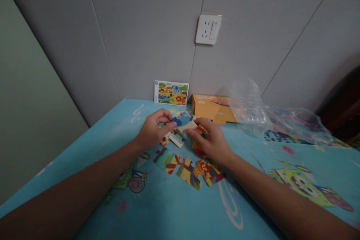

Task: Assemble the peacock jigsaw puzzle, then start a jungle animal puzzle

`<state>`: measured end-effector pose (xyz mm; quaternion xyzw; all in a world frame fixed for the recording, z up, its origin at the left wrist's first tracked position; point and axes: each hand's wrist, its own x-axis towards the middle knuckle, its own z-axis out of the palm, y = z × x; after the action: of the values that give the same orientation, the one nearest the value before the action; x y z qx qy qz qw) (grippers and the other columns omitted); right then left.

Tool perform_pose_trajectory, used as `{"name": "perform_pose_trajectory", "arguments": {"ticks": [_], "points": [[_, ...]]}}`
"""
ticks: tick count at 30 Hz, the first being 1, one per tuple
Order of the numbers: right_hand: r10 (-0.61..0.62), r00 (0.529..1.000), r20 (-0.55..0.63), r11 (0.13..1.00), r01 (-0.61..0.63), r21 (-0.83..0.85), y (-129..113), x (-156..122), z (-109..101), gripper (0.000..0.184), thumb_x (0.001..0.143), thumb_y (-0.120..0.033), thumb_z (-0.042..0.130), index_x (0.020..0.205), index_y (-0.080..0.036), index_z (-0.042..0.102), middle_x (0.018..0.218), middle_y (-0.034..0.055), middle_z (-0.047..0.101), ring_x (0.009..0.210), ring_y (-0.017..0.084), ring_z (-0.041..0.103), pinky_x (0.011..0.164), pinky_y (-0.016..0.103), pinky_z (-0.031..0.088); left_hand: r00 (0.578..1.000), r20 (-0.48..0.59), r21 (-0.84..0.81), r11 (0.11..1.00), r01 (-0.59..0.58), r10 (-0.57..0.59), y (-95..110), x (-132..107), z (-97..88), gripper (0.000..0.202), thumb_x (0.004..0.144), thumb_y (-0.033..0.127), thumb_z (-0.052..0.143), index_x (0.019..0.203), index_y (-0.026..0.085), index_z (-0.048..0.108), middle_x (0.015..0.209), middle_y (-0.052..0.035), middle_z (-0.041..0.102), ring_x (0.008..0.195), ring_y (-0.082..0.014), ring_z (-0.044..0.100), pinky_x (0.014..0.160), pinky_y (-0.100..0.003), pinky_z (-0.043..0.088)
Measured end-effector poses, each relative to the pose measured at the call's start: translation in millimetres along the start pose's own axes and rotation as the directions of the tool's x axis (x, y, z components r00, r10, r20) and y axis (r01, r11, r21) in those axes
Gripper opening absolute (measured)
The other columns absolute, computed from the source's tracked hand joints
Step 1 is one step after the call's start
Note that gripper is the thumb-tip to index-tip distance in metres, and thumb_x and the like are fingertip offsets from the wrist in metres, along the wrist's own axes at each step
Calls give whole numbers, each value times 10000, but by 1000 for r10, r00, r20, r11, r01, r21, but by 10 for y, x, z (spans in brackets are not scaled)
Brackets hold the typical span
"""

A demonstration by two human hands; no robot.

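My left hand [153, 130] pinches a blue jigsaw piece [182, 120] between thumb and fingers, held just above the table. My right hand [211, 140] is closed on a pale jigsaw piece [188, 126] right beside it, and the two pieces touch. Below my hands a joined strip of colourful puzzle pieces [189, 168] lies flat on the blue cartoon tablecloth [168, 210]. A few loose pieces [172, 139] sit under my hands, partly hidden.
A small reference picture [171, 92] leans on the grey wall. An orange cardboard box [212, 108] lies beside it, with a crumpled clear plastic bag [270, 118] to its right. A wall socket [208, 29] is above. A dark object stands at the far right edge.
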<state>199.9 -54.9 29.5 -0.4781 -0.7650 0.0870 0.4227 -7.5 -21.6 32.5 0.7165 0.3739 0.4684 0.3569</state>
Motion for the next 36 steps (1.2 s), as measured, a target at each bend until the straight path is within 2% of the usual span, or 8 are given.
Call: {"name": "perform_pose_trajectory", "arguments": {"ticks": [6, 8, 9, 11, 13, 14, 23, 36], "points": [[170, 985, 3, 854, -149, 499, 32, 16, -66, 282, 808, -444, 624, 729, -175, 598, 626, 3, 594, 552, 130, 503, 534, 245, 402, 879, 423, 357, 851, -385, 221, 74, -154, 91, 694, 662, 531, 752, 1209, 158, 545, 1219, -154, 584, 1153, -311, 520, 1007, -470, 395], [168, 957, 237, 663, -288, 691, 53, 47, -184, 337, 754, -496, 666, 702, -173, 583, 581, -2, 590, 458, 103, 467, 448, 216, 359, 799, 565, 417, 763, -493, 207, 65, -171, 78, 864, 623, 613, 745, 1327, 181, 492, 1334, -184, 509, 1253, -362, 436, 1064, -554, 297], [92, 883, 460, 572, -425, 701, 43, 55, -247, 370, 728, -525, 678, 703, -167, 588, 570, 7, 601, 417, 100, 460, 407, 210, 337, 767, 617, 440, 729, -524, 179, 58, -174, 65, 867, 638, 636, 722, 1351, 205, 483, 1375, -189, 476, 1287, -380, 400, 1073, -590, 254], [-110, 567, 816, 509, -673, 536, -13, 49, -347, 414, 697, -538, 703, 797, -142, 633, 661, 45, 660, 410, 107, 494, 386, 207, 341, 738, 666, 487, 685, -542, 110, 39, -172, 32, 779, 687, 640, 682, 1346, 262, 509, 1435, -178, 426, 1334, -398, 345, 1074, -633, 200], [-223, 298, 928, 579, -725, 372, -75, 24, -386, 390, 721, -492, 708, 835, -123, 660, 728, 51, 677, 448, 96, 513, 422, 196, 372, 749, 660, 532, 668, -520, 57, 19, -162, -3, 689, 726, 598, 673, 1327, 293, 536, 1466, -164, 399, 1355, -397, 322, 1073, -640, 186], [-232, 240, 943, 616, -713, 334, -91, 12, -381, 367, 736, -468, 706, 839, -118, 670, 741, 44, 677, 474, 92, 525, 449, 192, 389, 762, 646, 547, 667, -506, 48, 11, -158, -17, 657, 737, 575, 674, 1318, 296, 548, 1469, -160, 400, 1354, -395, 325, 1072, -639, 183], [-48, 466, 884, 731, -587, 349, 234, 102, -292, 317, 701, -373, 756, 830, -95, 673, 723, 4, 641, 600, 111, 574, 600, 220, 485, 706, 692, 427, 704, -567, 149, 73, -250, 112, 793, 652, 725, 653, 1247, 203, 605, 1420, -198, 451, 1340, -417, 326, 1086, -637, 166], [-64, 556, 829, 729, -541, 419, 237, 121, -322, 355, 679, -376, 782, 642, -137, 521, 492, -64, 481, 372, 42, 397, 345, 165, 264, 762, 635, 486, 702, -520, 125, 39, -210, 87, 506, 766, 585, 645, 1122, 227, 629, 1364, -131, 517, 1303, -359, 361, 1081, -613, 184]]}}
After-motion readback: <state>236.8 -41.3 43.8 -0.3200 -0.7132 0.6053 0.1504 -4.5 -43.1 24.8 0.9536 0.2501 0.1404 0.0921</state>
